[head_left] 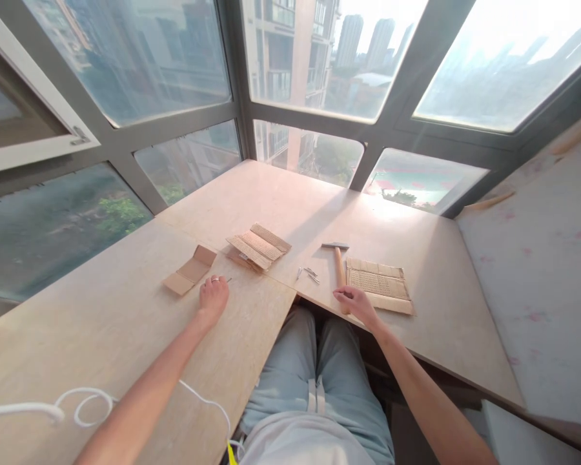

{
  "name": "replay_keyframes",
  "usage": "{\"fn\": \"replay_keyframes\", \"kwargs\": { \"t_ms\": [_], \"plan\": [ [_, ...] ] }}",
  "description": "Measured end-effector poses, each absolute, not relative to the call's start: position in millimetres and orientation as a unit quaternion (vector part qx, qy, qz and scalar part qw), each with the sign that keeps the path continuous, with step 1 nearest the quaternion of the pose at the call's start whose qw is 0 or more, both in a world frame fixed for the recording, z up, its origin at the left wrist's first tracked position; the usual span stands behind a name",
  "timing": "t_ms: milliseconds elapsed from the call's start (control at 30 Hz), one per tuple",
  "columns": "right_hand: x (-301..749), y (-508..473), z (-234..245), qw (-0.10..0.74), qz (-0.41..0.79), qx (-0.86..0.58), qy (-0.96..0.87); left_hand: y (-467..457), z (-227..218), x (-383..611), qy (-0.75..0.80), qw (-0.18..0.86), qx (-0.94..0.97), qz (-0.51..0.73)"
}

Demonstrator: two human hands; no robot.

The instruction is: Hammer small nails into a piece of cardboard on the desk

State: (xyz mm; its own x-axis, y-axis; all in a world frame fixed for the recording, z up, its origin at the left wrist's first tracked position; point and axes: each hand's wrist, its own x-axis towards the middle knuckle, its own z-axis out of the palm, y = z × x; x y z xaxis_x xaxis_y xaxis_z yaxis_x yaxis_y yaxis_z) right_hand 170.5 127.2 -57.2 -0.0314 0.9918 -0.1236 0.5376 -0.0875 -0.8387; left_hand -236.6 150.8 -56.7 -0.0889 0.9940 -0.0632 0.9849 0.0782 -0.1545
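Rows of tiny dark marks are borne by the flat cardboard sheet (380,285) and by the folded cardboard stack (261,247); whether they are print or punched holes cannot be made out. Beneath the right hand (356,302), part of the wooden handle of the hammer (339,265) is hidden, its butt showing below the wrist side; the thumb and forefinger are brought together above it, and whether anything is pinched there, or the handle is touched, cannot be told. By the curled fingers of the left hand (214,300) a thin dark piece (230,279) is held, mostly covered, only its tip being seen; a pale ring is worn on one finger. Both forearms are cut off by the lower edge; the white cable (94,395) is partly covered by the left arm.

The hammer is laid on the smooth, pale, wood-toned tabletop (300,194), its narrow metal head pointed away from the body, just beside the creased, torn-edged flat sheet; left of it, a few slim metal pins (312,276) are scattered. Near the left hand, a plain brown card piece (191,271) is bent along its folds; the ridged stack is set between it and the pins. The far edges of the tabletop are bordered by grey-framed windows (314,119), through which towers are blurred by haze.
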Motion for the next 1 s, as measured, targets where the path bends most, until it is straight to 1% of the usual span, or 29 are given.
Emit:
{"fn": "replay_keyframes", "kwargs": {
  "t_ms": [167,300,367,400,467,567,667,733,800,1000],
  "plan": [
    [195,113,-59,0.300,0.343,-0.644,-0.615,167,-39,-233,-0.713,-0.038,-0.687,0.132],
    [230,107,-60,0.302,0.260,-0.675,-0.621,175,-23,-226,-0.710,-0.079,-0.681,0.162],
    [249,104,-63,0.302,0.208,-0.686,-0.629,172,-15,-211,-0.707,-0.096,-0.683,0.157],
    [258,102,-65,0.300,0.183,-0.688,-0.635,169,-12,-200,-0.705,-0.106,-0.686,0.144],
    [272,96,-70,0.291,0.142,-0.687,-0.650,161,-8,-169,-0.706,-0.144,-0.689,0.075],
    [283,81,-83,0.266,0.106,-0.683,-0.672,150,-12,-110,-0.664,-0.193,-0.722,-0.015],
    [283,65,-96,0.243,0.088,-0.676,-0.690,150,-24,-55,-0.651,-0.215,-0.726,-0.050],
    [281,56,-103,0.235,0.076,-0.675,-0.695,155,-33,-29,-0.663,-0.203,-0.719,-0.050],
    [279,49,-108,0.233,0.066,-0.679,-0.693,161,-41,-14,-0.675,-0.167,-0.718,-0.042],
    [273,39,-123,0.220,0.001,-0.678,-0.701,171,-59,-4,-0.672,-0.103,-0.732,-0.039]
  ]
}}
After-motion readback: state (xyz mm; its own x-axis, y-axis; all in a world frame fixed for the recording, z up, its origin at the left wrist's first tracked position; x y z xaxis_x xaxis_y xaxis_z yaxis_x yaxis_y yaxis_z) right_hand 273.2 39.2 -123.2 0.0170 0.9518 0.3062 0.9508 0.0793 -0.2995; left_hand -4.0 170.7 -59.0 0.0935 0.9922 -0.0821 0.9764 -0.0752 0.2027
